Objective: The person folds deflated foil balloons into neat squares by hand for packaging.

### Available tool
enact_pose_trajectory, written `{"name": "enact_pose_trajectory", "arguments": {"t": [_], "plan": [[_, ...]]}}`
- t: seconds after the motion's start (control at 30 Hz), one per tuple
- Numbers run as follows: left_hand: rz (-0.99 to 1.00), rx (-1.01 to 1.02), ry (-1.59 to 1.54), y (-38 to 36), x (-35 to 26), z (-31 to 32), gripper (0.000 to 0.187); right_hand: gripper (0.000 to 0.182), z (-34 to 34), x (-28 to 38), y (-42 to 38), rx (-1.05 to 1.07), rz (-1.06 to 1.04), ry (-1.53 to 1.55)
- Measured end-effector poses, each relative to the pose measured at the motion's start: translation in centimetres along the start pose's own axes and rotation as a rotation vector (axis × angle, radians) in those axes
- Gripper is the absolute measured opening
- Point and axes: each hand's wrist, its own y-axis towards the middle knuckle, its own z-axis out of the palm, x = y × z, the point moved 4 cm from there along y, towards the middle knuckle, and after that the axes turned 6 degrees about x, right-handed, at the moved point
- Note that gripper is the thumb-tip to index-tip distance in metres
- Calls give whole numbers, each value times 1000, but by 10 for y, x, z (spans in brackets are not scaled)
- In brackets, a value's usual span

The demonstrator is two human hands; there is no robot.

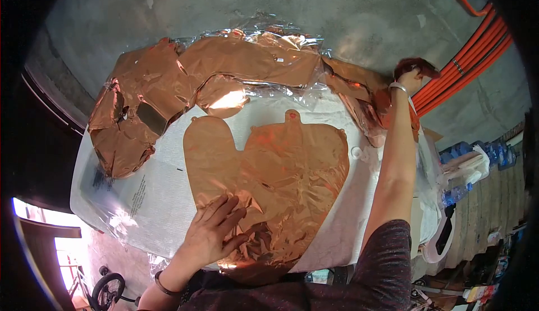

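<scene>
A large flat copper-coloured foil piece (297, 170) with rounded lobes lies on the white-covered table (163, 199). My left hand (216, 229) rests on its lower left part, palm down with fingers spread. My right hand (412, 78) reaches to the far right, its fingers closed round a dark reddish foil piece (418, 65). Beneath and beside that hand, more folded copper foil (359, 89) runs along the table's back right edge.
Crumpled copper foil pieces (140, 97) with clear plastic film line the back and left of the table. Orange pipes (466, 58) run along the wall at right. Blue plastic bottles (483, 152) and a white bag stand at right. A wheel (108, 291) shows at lower left.
</scene>
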Motion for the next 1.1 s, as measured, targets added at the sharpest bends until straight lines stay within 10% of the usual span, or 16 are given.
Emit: {"name": "enact_pose_trajectory", "arguments": {"t": [0.03, 0.07, 0.17, 0.23, 0.33, 0.37, 0.53, 0.67, 0.9, 1.0, 1.07, 1.1], "plan": [[-2, -5, -14, 0, 0, 0, 48, 40, -1, 27, -9, -42, -208, -334], [0, -8, -19, 0, 0, 1, 48, 47, -2, 32, -13, -58, 145, 52], [9, -11, 9, -1, 1, 2, 53, 48, -8, 8, 7, 265, 360, 212], [13, -19, 0, -1, 2, 2, 53, 45, 6, 23, 3, 801, -391, -1507], [13, -16, 10, -1, 2, 2, 52, 47, 13, 60, 5, 522, -482, -887], [11, -17, 7, -2, 1, 3, 52, 53, 19, 80, -14, 444, -13, -197], [13, -25, 5, -2, 2, 4, 52, 51, 23, 38, -26, 877, -386, -1240], [24, -16, -1, -4, 3, 6, 51, 56, 14, 129, -24, 170, -471, -184], [52, -50, 1, -3, 6, 11, 52, 46, 22, 268, -28, 489, -274, 377], [53, -67, 5, -6, 9, 14, 55, 42, 15, 276, -98, 827, -69, 408], [60, -79, 13, -7, 11, 16, 55, 37, -18, 274, -163, 841, -564, -766], [76, -97, 12, -8, 12, 17, 55, 25, -34, 274, -208, 916, -681, -874]]}}
